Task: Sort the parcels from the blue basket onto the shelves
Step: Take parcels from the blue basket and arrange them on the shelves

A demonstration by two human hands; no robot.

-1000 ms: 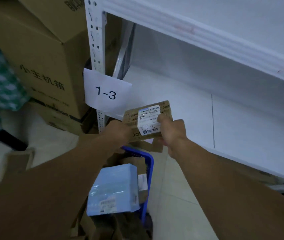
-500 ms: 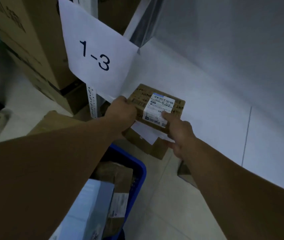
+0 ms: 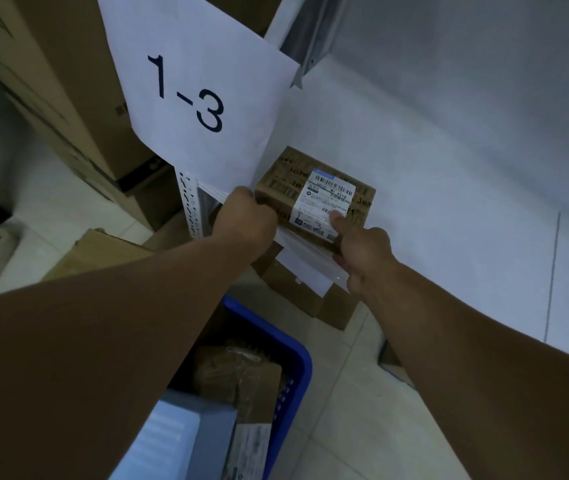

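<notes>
White shelf: both hands' grip closed on parcel, L & R, prob. resting.

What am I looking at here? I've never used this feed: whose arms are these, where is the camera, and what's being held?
There is no machine: a person wears one wide-angle camera on the head, looking forward and down, so the arms are theirs. The left hand and right hand both grip a small brown parcel with a white barcode label, resting at the front edge of a white shelf. A paper sign reading 1-3 hangs beside it. Below, on the floor, the blue basket holds more parcels.
</notes>
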